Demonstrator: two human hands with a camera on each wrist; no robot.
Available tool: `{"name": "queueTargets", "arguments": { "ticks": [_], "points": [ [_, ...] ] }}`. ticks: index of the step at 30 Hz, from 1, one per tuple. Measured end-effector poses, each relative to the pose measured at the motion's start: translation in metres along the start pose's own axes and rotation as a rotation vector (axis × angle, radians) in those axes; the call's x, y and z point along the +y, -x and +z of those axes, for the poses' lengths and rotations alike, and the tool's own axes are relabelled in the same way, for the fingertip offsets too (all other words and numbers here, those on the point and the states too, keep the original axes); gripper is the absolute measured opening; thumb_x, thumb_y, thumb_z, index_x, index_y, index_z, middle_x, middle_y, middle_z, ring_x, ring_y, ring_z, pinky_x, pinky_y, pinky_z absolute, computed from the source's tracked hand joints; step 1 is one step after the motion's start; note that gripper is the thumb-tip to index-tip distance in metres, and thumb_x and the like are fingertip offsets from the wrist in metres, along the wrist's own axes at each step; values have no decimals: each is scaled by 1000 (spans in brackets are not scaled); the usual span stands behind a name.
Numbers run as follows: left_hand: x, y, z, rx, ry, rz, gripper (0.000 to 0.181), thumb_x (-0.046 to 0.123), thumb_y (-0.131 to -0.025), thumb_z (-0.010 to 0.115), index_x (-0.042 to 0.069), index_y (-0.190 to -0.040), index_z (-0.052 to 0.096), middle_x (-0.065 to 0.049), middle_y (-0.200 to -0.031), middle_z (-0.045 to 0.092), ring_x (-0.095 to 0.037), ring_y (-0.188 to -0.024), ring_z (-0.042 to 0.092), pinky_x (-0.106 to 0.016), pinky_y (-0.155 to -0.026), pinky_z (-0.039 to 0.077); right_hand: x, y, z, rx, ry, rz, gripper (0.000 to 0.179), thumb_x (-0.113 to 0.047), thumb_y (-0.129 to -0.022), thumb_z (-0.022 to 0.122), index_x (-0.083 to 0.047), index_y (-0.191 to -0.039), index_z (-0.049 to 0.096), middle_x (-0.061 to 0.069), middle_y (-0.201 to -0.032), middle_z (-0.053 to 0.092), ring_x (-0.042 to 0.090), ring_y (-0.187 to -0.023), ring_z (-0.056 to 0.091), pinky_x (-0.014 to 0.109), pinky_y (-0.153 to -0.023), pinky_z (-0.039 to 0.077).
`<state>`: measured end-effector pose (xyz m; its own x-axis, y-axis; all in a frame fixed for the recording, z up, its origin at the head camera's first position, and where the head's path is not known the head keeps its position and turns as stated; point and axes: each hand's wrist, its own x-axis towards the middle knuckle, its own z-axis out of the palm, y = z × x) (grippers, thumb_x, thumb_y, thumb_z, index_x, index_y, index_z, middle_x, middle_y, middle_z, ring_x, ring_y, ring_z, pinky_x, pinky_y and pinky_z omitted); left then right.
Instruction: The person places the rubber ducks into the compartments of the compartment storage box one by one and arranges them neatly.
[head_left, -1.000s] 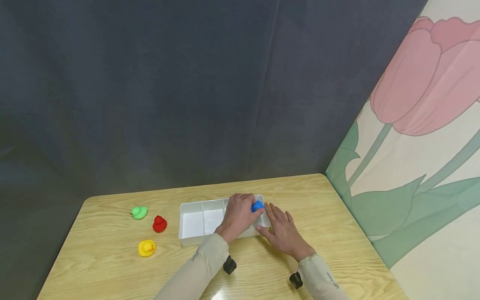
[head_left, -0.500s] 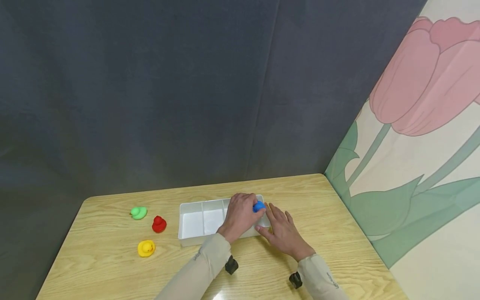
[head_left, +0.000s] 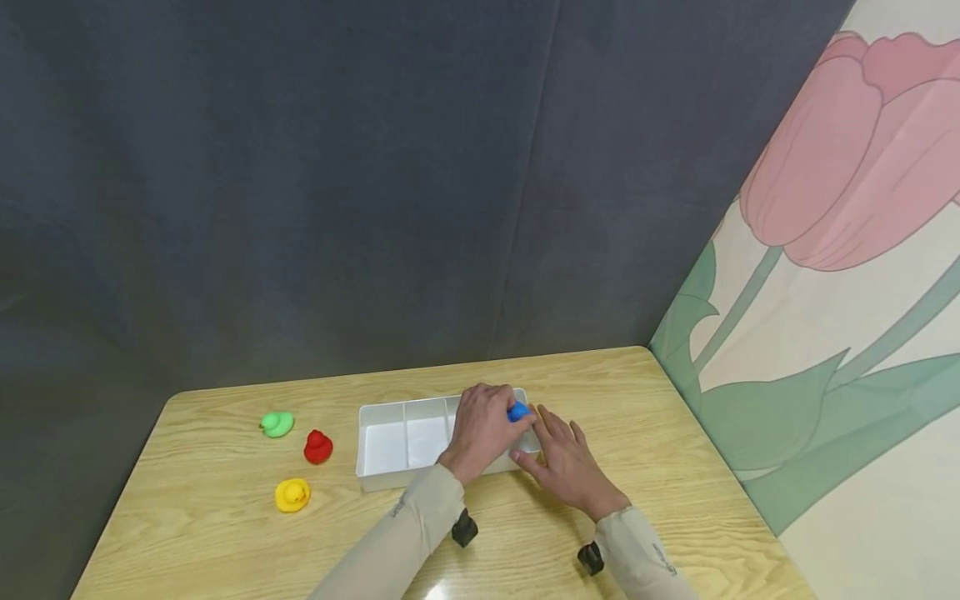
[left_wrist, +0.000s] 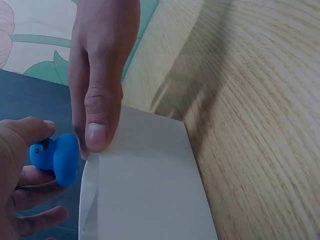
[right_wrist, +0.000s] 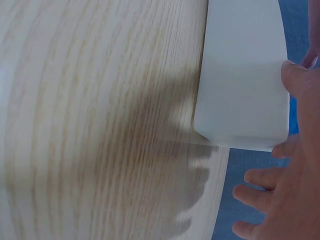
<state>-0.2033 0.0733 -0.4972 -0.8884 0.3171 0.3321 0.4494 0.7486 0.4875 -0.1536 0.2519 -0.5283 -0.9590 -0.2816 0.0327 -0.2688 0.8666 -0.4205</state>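
My left hand (head_left: pixel 482 431) pinches a blue rubber duck (head_left: pixel 517 411) above the right end of a white divided tray (head_left: pixel 390 481). In the left wrist view, the blue duck (left_wrist: pixel 66 160) sits between thumb and fingers, just beyond the tray's rim. At the tray's right front corner, my right hand (head_left: pixel 567 468) rests with fingers extended and thumb on the rim. The right wrist view shows the right hand's thumb (right_wrist: pixel 293 76) touching the edge of the tray wall (right_wrist: pixel 245 75). My left hand hides part of the tray's inside.
On the left of the wooden table (head_left: pixel 210 533) stand a green duck (head_left: pixel 278 425), a red duck (head_left: pixel 318 447) and a yellow duck (head_left: pixel 292 495). A dark curtain (head_left: pixel 337 208) hangs behind, and a tulip-patterned panel (head_left: pixel 840 333) borders the right side.
My left hand has shifted slightly to the right with the blue duck. The right hand stays at the tray corner, and the other ducks have not moved.
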Motion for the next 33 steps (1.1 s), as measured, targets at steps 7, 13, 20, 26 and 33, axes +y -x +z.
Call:
{"name": "queueTargets", "arguments": {
  "ticks": [7, 13, 20, 26, 33],
  "points": [
    [-1, -1, 3, -12, -14, -21, 34, 51, -96, 77, 20, -100, 65, 2, -97, 77, -20, -97, 67, -46, -106, 52, 2, -1, 2, 0, 11, 7, 85, -57, -106, 56, -6, -168, 29, 27, -172, 32, 50, -158, 34, 79, -125, 21],
    [-2, 0, 4, -13, -37, -10, 31, 52, -99, 73, 21, -103, 68, 2, -98, 70, -21, -97, 64, -47, -108, 51, 2, -2, 2, 6, 13, 5, 84, -57, -106, 56, -6, -168, 30, 26, -172, 32, 50, -158, 35, 79, -124, 21],
    [-4, 1, 7, -13, -51, -13, 32, 52, -99, 73, 20, -98, 68, 2, -95, 68, -21, -97, 63, -47, -107, 51, 1, -1, 4, 29, 13, -7, 82, -55, -106, 57, -3, -166, 34, 28, -170, 35, 51, -156, 37, 80, -123, 23],
    [-4, 0, 13, -23, -40, -22, 32, 51, -99, 72, 20, -99, 67, 2, -96, 69, -22, -99, 64, -47, -106, 51, 1, -1, 4, 17, 12, 2, 81, -55, -107, 55, -4, -166, 33, 27, -171, 35, 50, -157, 36, 80, -124, 22],
    [-6, -1, 18, -30, -36, -30, 32, 52, -100, 72, 20, -100, 68, 2, -99, 71, -22, -102, 65, -46, -105, 50, 0, -2, 4, 24, 3, 2, 81, -54, -107, 55, -3, -166, 33, 27, -171, 35, 50, -157, 36, 80, -124, 22]
  ]
}}
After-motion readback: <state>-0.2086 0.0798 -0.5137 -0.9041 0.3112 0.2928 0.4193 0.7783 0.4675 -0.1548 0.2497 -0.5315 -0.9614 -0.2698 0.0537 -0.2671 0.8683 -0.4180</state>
